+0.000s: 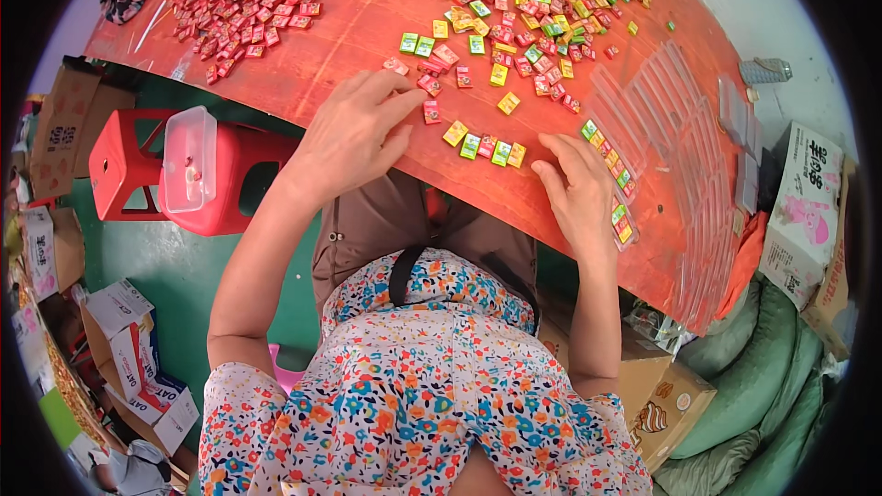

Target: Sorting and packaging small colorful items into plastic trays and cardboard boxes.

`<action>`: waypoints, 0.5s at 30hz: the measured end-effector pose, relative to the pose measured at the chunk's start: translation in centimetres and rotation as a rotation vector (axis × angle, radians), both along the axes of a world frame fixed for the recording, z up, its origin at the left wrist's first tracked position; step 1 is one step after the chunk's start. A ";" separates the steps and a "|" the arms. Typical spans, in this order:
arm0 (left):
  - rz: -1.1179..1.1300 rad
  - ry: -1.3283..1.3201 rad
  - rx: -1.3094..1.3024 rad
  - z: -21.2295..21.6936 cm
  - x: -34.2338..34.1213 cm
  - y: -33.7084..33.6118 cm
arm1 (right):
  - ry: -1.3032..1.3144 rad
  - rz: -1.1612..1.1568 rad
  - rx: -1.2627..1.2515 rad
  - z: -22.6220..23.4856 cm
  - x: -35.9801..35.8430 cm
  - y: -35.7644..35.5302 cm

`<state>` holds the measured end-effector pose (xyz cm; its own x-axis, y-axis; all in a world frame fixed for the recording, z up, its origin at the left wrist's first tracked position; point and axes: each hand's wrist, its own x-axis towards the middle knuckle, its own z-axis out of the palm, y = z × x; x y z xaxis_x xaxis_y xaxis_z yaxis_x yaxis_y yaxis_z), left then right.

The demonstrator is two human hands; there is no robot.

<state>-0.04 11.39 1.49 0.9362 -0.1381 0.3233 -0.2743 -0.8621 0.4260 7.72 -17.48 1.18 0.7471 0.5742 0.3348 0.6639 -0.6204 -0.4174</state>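
Note:
My left hand (360, 133) hovers at the table's near edge, thumb and fingers apart. Its fingertips are close to some small red boxes (431, 112), and I see nothing held in it. To its right, a short row of small yellow, green and red boxes (485, 147) lies along the edge. My right hand (579, 186) is past the right end of that row, thumb and forefinger spread and nothing between them. Beside it lies a narrow clear plastic tray (627, 231) with more of these boxes lined up inside; the hand hides part of it.
Red boxes (243, 18) form a heap at the far left; a larger mixed heap (542, 9) spreads across the far right. Empty clear trays (703, 174) overlap along the table's right side. Left of the table are red stools (211, 179), one bearing a clear plastic container (190, 161).

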 end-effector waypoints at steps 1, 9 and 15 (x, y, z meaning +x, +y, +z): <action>-0.027 -0.031 0.018 0.0 0.2 -0.2 | 0.000 0.003 0.001 0.0 -0.2 0.2; -0.018 -0.042 0.127 -1.3 1.4 -1.5 | 0.044 -0.079 -0.002 0.4 -1.0 -1.2; -0.107 0.044 -0.041 -1.1 0.8 -1.3 | 0.122 -0.185 0.070 0.8 -0.4 -3.5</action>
<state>0.75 10.05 0.36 0.9303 -0.2252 0.2894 -0.3437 -0.8108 0.4738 7.27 -20.99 2.02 0.8750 0.4017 0.2700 0.4833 -0.6937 -0.5340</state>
